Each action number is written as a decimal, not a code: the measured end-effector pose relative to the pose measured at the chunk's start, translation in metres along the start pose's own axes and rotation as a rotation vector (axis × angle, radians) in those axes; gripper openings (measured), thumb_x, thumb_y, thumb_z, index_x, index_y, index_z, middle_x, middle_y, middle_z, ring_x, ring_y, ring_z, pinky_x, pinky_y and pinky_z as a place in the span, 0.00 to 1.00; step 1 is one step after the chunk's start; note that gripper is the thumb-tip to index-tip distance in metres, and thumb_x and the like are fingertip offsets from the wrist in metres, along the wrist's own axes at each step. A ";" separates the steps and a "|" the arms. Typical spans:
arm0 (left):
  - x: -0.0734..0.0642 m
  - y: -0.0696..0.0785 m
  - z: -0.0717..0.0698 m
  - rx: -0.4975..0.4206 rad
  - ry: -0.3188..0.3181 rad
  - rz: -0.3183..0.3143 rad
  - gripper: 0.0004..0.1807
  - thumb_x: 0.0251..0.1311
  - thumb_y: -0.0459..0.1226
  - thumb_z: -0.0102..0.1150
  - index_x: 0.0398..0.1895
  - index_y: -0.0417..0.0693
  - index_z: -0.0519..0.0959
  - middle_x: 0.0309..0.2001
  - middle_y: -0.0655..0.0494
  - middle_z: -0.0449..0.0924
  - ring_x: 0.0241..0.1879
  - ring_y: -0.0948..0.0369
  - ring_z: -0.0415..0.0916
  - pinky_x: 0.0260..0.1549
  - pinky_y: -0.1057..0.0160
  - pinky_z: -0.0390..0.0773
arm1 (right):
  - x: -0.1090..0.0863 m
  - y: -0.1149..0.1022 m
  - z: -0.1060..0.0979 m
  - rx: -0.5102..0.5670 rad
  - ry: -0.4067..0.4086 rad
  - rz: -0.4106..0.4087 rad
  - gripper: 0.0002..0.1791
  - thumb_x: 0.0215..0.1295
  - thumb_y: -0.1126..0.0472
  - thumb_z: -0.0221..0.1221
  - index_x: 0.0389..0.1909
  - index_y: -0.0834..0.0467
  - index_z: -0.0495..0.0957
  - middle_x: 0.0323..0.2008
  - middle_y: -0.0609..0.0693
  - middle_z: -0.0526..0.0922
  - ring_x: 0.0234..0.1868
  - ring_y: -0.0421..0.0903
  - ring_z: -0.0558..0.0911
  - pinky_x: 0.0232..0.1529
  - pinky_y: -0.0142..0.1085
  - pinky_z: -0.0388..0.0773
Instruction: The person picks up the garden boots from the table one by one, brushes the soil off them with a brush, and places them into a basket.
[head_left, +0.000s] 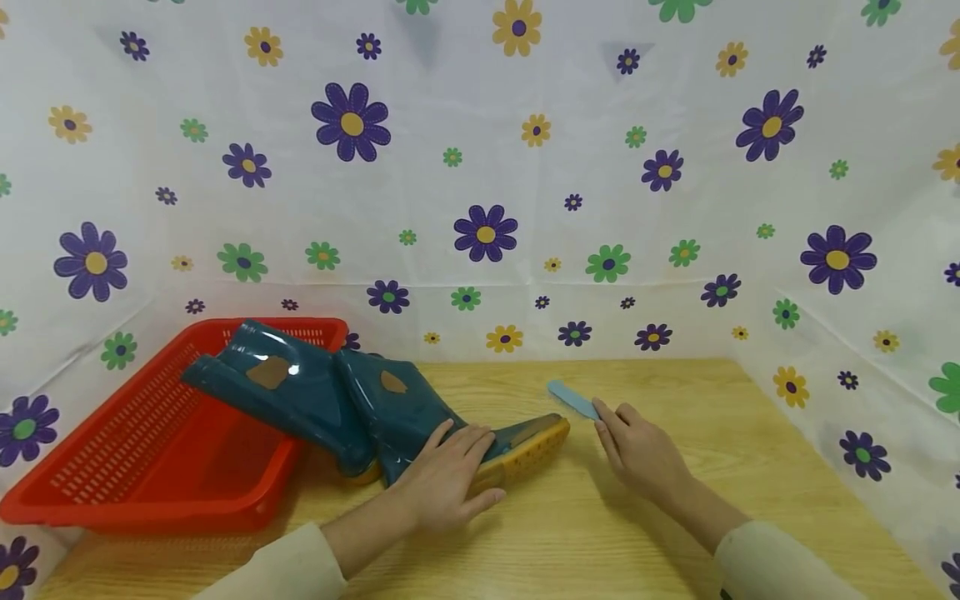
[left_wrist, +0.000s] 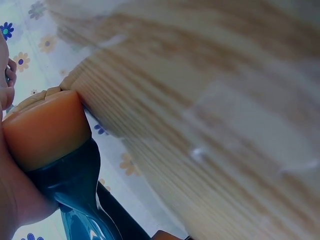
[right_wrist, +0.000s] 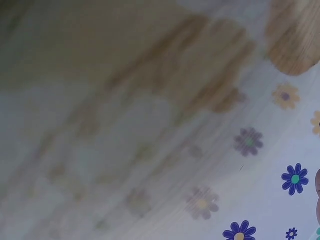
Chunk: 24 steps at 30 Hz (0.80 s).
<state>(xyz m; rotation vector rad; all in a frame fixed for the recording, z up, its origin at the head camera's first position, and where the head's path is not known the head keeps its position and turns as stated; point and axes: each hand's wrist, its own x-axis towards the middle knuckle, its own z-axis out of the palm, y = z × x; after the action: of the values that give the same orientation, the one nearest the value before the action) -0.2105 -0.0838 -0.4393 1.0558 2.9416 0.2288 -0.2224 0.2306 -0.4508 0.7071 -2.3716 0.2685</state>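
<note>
Two teal rubber boots lie one partly over the other. The nearer boot (head_left: 405,392) rests on its side, its yellow-orange sole (head_left: 536,446) facing me and its toe pointing right. My left hand (head_left: 447,479) rests across its foot near the heel, fingers laid over the upper and thumb extended by the sole. In the left wrist view the palm touches the orange heel (left_wrist: 50,130). The second boot (head_left: 288,379) reaches over the basket's rim. My right hand (head_left: 645,454) pinches a light blue flat stick with a rounded end (head_left: 572,398), right of the toe; its other end is hidden.
A red plastic basket (head_left: 258,492) with slotted walls stands at the left. The wood-grain table (head_left: 675,550) extends under the boots and to the right. A white flowered sheet (head_left: 420,192) encloses the back and sides. Brown patches (head_left: 270,372) mark the boots.
</note>
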 end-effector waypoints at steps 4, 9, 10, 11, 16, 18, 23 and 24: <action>0.000 0.000 0.000 0.000 0.000 -0.003 0.42 0.70 0.65 0.41 0.76 0.47 0.60 0.76 0.52 0.60 0.76 0.54 0.56 0.75 0.41 0.45 | 0.000 -0.001 0.002 -0.040 -0.013 -0.029 0.18 0.66 0.63 0.61 0.55 0.65 0.81 0.27 0.51 0.74 0.19 0.34 0.61 0.17 0.24 0.60; 0.000 0.000 -0.001 0.002 0.004 -0.007 0.42 0.70 0.65 0.41 0.76 0.47 0.60 0.76 0.52 0.60 0.76 0.54 0.56 0.75 0.41 0.45 | 0.003 -0.006 0.002 -0.051 0.004 -0.088 0.17 0.72 0.60 0.55 0.55 0.66 0.81 0.27 0.52 0.75 0.18 0.34 0.60 0.16 0.23 0.59; 0.000 0.000 -0.001 0.002 0.005 -0.009 0.42 0.70 0.65 0.41 0.76 0.47 0.60 0.76 0.52 0.60 0.76 0.54 0.56 0.75 0.41 0.45 | 0.004 -0.007 0.002 -0.048 0.011 -0.096 0.17 0.73 0.60 0.55 0.55 0.66 0.81 0.27 0.52 0.75 0.18 0.34 0.60 0.16 0.23 0.59; 0.000 0.000 -0.001 0.002 0.004 -0.009 0.42 0.70 0.65 0.41 0.76 0.47 0.60 0.76 0.52 0.60 0.76 0.54 0.56 0.75 0.41 0.45 | 0.004 -0.008 0.002 -0.043 0.017 -0.101 0.17 0.73 0.60 0.54 0.55 0.66 0.81 0.27 0.52 0.75 0.18 0.34 0.60 0.16 0.23 0.58; 0.002 0.000 0.000 -0.006 0.000 -0.005 0.42 0.70 0.65 0.41 0.76 0.47 0.61 0.76 0.52 0.60 0.76 0.54 0.56 0.75 0.41 0.46 | 0.003 -0.010 0.002 -0.008 0.023 -0.096 0.18 0.72 0.60 0.56 0.55 0.66 0.81 0.27 0.51 0.75 0.19 0.33 0.59 0.17 0.23 0.57; 0.002 0.000 0.000 -0.005 0.000 -0.005 0.42 0.70 0.65 0.41 0.76 0.47 0.61 0.76 0.52 0.60 0.76 0.54 0.56 0.75 0.41 0.46 | 0.003 -0.010 0.002 -0.004 0.015 -0.093 0.18 0.71 0.60 0.56 0.55 0.65 0.81 0.27 0.50 0.74 0.19 0.33 0.59 0.17 0.23 0.57; 0.001 -0.001 0.001 -0.005 0.003 -0.005 0.42 0.70 0.65 0.41 0.76 0.47 0.61 0.76 0.52 0.61 0.75 0.54 0.57 0.75 0.41 0.46 | 0.002 -0.006 0.000 -0.003 0.023 -0.033 0.18 0.68 0.63 0.59 0.56 0.65 0.80 0.27 0.51 0.74 0.19 0.33 0.58 0.17 0.24 0.58; 0.001 -0.001 0.002 -0.008 0.003 -0.005 0.42 0.70 0.65 0.41 0.76 0.47 0.61 0.76 0.52 0.61 0.75 0.54 0.57 0.75 0.41 0.46 | 0.002 -0.004 -0.001 -0.004 0.027 -0.017 0.18 0.67 0.64 0.60 0.56 0.65 0.80 0.27 0.51 0.73 0.19 0.33 0.57 0.17 0.24 0.57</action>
<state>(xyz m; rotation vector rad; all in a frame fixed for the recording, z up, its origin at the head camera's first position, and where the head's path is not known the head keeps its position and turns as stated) -0.2116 -0.0841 -0.4410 1.0485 2.9430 0.2416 -0.2213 0.2265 -0.4487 0.7174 -2.3392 0.2638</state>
